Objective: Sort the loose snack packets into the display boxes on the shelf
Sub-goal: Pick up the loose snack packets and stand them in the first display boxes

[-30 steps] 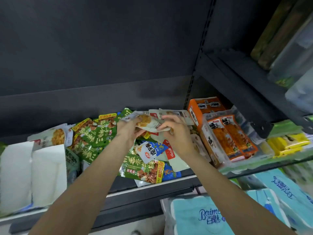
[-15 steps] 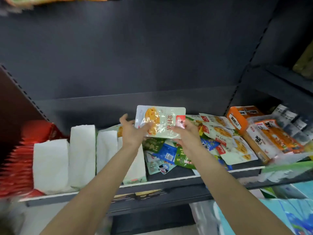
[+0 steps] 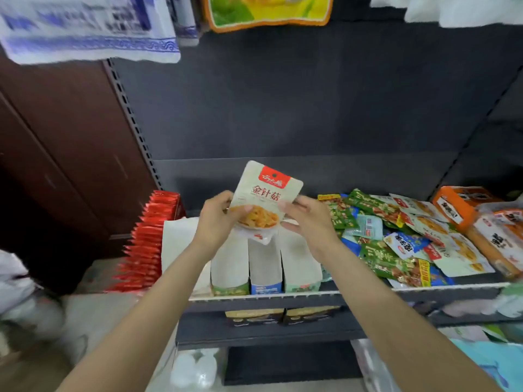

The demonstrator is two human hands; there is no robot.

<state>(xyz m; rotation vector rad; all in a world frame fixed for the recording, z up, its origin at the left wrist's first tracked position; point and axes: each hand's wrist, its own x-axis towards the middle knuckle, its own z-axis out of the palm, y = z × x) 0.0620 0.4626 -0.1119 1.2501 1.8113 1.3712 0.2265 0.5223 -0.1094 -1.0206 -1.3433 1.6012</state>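
Left fingers (image 3: pixel 245 208) and right fingers (image 3: pixel 283 206) pinch the lower edges of an upright beige snack packet (image 3: pixel 267 197), held above the white display boxes (image 3: pixel 265 260) on the shelf (image 3: pixel 368 292). Loose packets (image 3: pixel 396 239) lie heaped to the right, red packets (image 3: pixel 150 239) stacked left.

"金针菇" on beige pkt (image 3: pixel 267 195), rest unreadable
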